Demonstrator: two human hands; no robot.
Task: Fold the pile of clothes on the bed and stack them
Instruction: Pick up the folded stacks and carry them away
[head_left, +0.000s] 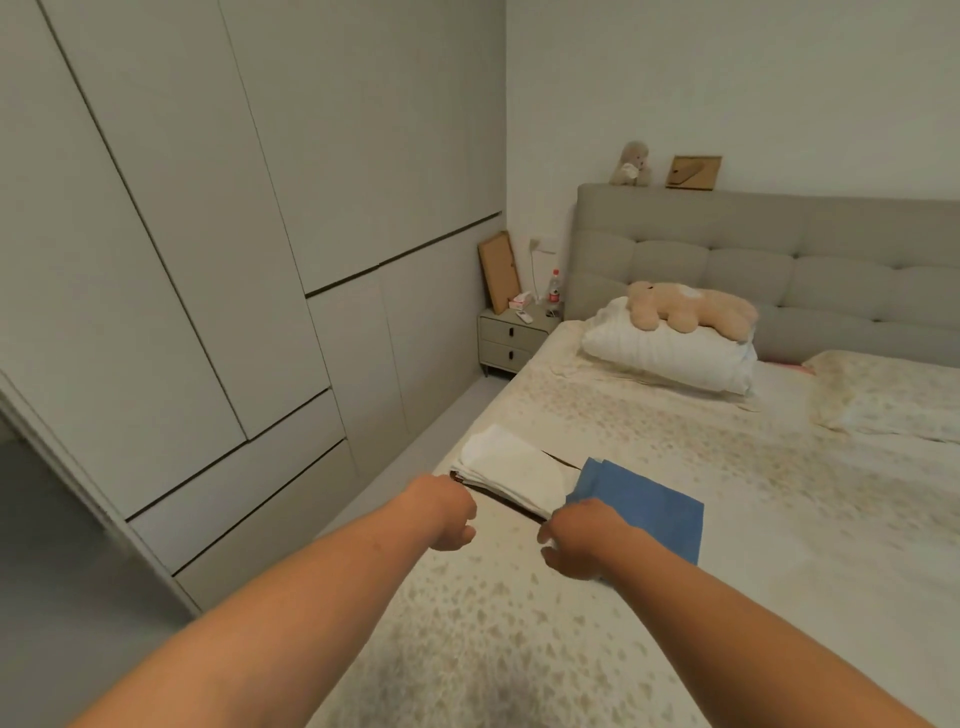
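Observation:
A stack of folded clothes (511, 475), white on top with a dark layer underneath, lies near the bed's left edge. A folded blue garment (647, 501) lies flat right beside it, touching its right side. My left hand (448, 512) is at the stack's near left corner with its fingers curled at the dark lower edge. At the stack's near right corner, my right hand (574, 540) pinches a bit of white fabric and covers the blue garment's near corner.
The bed (675, 597) has a cream patterned sheet. A white pillow (670, 353) with a plush bear (691, 309) lies by the grey headboard (779, 260). A nightstand (511, 338) with small items stands at the far left, and wardrobe doors (208, 260) line the left wall.

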